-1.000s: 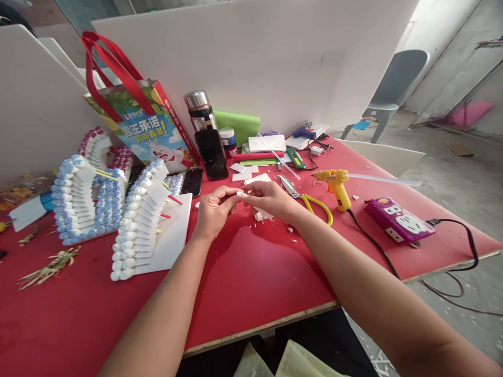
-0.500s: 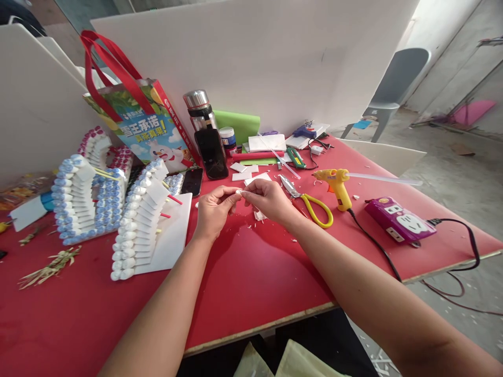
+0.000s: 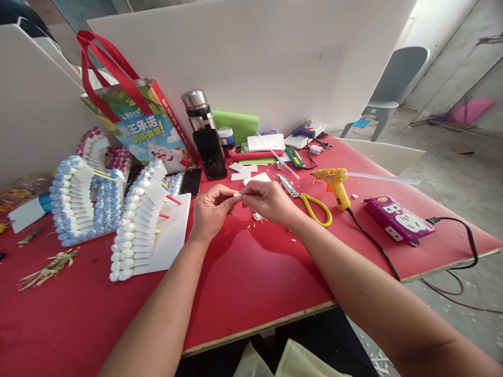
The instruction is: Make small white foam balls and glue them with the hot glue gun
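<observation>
My left hand (image 3: 211,210) and my right hand (image 3: 268,201) meet above the red table (image 3: 251,272), fingertips pinched together on a small white piece (image 3: 237,195). Both hands are closed on it. Small white scraps (image 3: 257,216) lie on the table just under my right hand. Yellow-handled scissors (image 3: 310,201) lie right of my right hand. A yellow glue gun (image 3: 338,184) stands beyond them with a clear glue stick pointing right.
A white and blue model of small rolls (image 3: 137,220) stands at the left on a white board. A red-handled bag (image 3: 137,123), a steel flask (image 3: 198,110), two phones (image 3: 211,153) and a purple power strip (image 3: 397,218) with a black cord surround the work spot.
Both hands have stayed together on the white piece, shifting slightly left and up. Nothing else on the table has moved.
</observation>
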